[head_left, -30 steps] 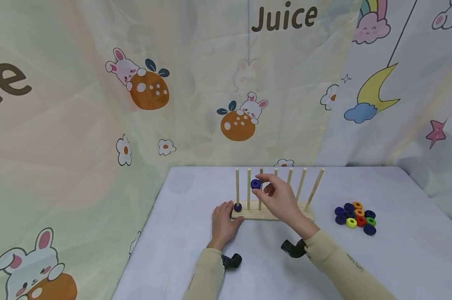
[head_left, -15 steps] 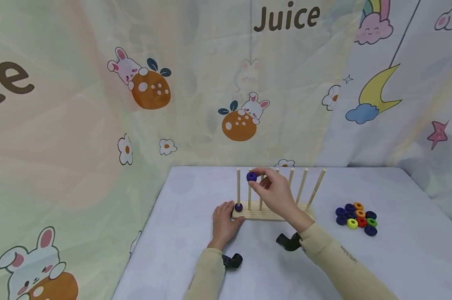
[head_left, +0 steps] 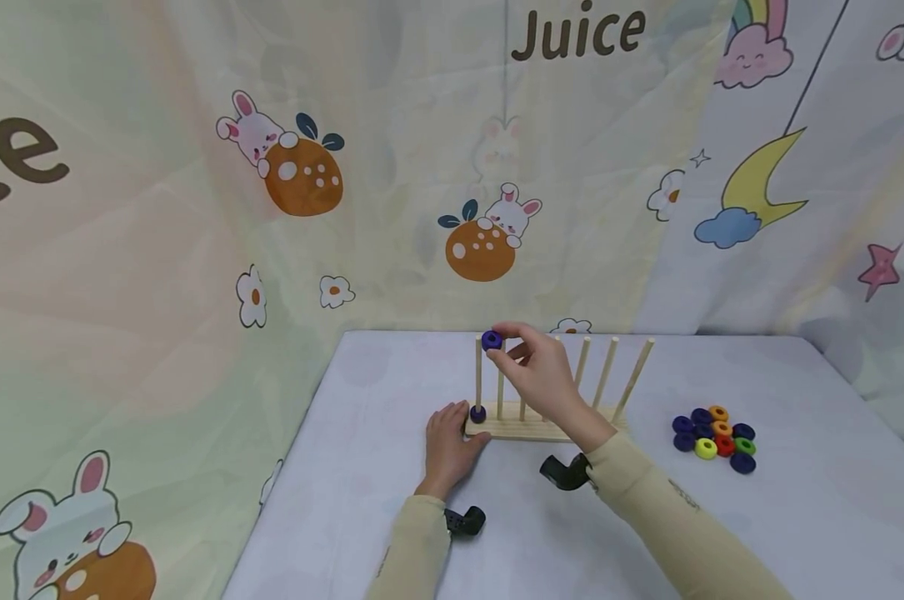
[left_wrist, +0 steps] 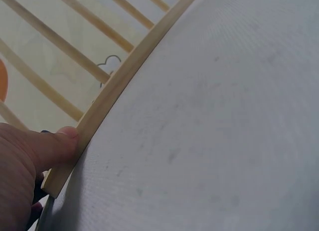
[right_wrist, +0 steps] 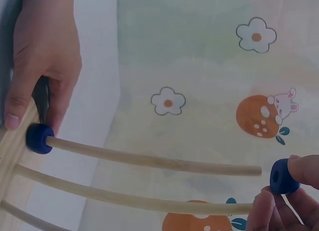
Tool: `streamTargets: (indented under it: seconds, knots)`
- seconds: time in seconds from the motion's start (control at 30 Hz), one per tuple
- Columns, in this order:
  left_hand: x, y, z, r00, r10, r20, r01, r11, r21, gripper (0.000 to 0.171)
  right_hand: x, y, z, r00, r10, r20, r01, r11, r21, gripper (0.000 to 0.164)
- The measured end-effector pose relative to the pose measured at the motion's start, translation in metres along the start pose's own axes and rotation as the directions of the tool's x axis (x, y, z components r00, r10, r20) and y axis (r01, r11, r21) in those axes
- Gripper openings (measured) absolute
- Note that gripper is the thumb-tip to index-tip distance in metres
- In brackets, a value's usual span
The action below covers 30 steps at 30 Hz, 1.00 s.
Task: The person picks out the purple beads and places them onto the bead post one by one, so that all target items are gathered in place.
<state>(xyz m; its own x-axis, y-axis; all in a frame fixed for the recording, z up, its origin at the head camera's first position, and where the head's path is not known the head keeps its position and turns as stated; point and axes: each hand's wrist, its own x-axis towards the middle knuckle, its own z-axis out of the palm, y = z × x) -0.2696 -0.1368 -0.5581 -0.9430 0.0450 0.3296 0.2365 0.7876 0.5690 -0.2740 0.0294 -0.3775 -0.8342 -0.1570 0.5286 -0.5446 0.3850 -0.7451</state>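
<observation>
A wooden peg stand (head_left: 526, 425) with a row of upright pegs stands on the table. My left hand (head_left: 452, 446) holds its left end, the thumb (left_wrist: 62, 143) against the front edge and the other fingers round the far side. One dark blue bead (right_wrist: 39, 138) sits at the foot of the leftmost peg. My right hand (head_left: 545, 375) pinches a second blue bead (head_left: 491, 340) between thumb and fingers. In the right wrist view this held bead (right_wrist: 284, 176) is just off the tip of the leftmost peg (right_wrist: 199, 167), apart from it, with its hole facing the peg.
Right of the stand, a cluster of loose beads (head_left: 724, 446) in blue, orange, red, yellow and green lies on the white table (head_left: 392, 375). A printed curtain (head_left: 392, 167) hangs behind the table. A black wrist camera (head_left: 564, 472) juts from the right sleeve.
My right hand has moved left and upward with the blue bead, from over the middle pegs to the top of the leftmost peg. The left hand stays on the stand.
</observation>
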Motion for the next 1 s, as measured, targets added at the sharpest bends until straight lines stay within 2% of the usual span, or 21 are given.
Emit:
streamTargets:
  seconds: [0.3,0.57,0.83,1.0]
  knots:
    - [0.001,-0.002,0.001,1.000,-0.019,0.012,0.019,1.000,-0.003,0.066,0.008,-0.002,0.008,0.997,0.069,0.022,-0.069,0.997,0.022,0.033]
    - [0.000,-0.002,0.001,1.000,0.006,0.000,-0.006,1.000,-0.007,0.066,0.011,0.000,0.013,0.992,0.125,0.015,-0.126,0.992,0.031,0.033]
    - [0.001,-0.004,0.004,1.000,-0.008,0.013,0.008,1.000,-0.012,0.065,0.014,0.002,0.018,0.993,0.121,0.006,-0.121,0.992,0.037,0.032]
    - [0.001,-0.005,0.005,1.000,0.008,-0.020,-0.008,1.000,-0.002,0.065,0.015,0.005,0.020,0.993,0.119,0.002,-0.119,0.993,0.006,0.031]
